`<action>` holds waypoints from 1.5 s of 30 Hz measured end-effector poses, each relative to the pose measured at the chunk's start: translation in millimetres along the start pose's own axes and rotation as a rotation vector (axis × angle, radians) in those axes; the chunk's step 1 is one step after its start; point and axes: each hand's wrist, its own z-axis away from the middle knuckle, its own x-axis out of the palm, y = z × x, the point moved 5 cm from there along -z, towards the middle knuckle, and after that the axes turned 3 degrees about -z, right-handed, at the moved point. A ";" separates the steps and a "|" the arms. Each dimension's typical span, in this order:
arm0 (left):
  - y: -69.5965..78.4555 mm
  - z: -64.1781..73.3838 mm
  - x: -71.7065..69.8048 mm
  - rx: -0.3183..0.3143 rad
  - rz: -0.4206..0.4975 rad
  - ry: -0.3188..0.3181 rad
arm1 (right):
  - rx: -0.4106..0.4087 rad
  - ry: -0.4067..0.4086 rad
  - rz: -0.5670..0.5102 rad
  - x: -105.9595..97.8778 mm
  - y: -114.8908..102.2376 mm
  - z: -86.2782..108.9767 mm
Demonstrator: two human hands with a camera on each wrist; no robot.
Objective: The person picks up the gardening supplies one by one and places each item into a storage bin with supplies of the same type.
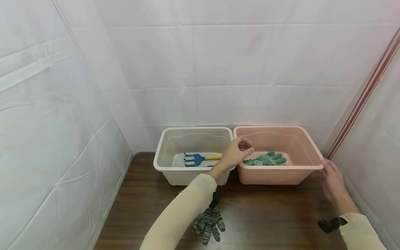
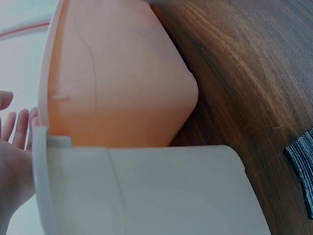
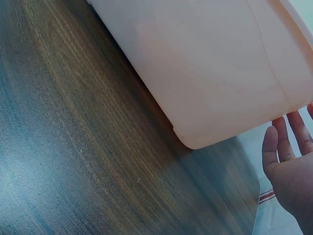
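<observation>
My left hand (image 1: 236,151) is above the meeting rims of a cream plastic bin (image 1: 184,176) and a pink plastic bin (image 1: 268,176). Its fingers curve loosely with nothing between them. At the pink bin's right end, my right hand (image 1: 333,180) touches the corner below the rim; the right wrist view shows its fingers (image 3: 283,139) fairly straight against the end wall. Green gloves (image 1: 268,159) lie inside the pink bin. In the cream bin rests a blue hand fork (image 1: 195,159) with a yellow handle, beside small pink and purple items partly hidden.
A grey-black striped knit glove (image 1: 209,220) lies on the dark wooden table (image 1: 265,215), partly under my left forearm. White sheeting (image 1: 200,69) hangs behind the bins and at both sides. A black strap (image 1: 332,224) is on my right wrist.
</observation>
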 end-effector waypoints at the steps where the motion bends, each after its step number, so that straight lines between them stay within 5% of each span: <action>1: 2.6 1.4 -0.1 0.010 -0.013 -0.007 | 0.003 0.005 0.009 0.2 -0.1 -0.1; 17: 41.6 28.4 -20.8 0.139 -0.053 -0.119 | -0.044 -0.023 0.032 -1.3 -1.5 -1.7; 31: 27.5 55.1 -51.7 0.049 -0.074 -0.096 | -0.015 0.023 0.042 2.3 -2.8 -0.4; 45: 20.9 81.0 -58.4 0.028 -0.103 -0.114 | -0.011 0.023 0.027 -0.9 -0.7 -2.6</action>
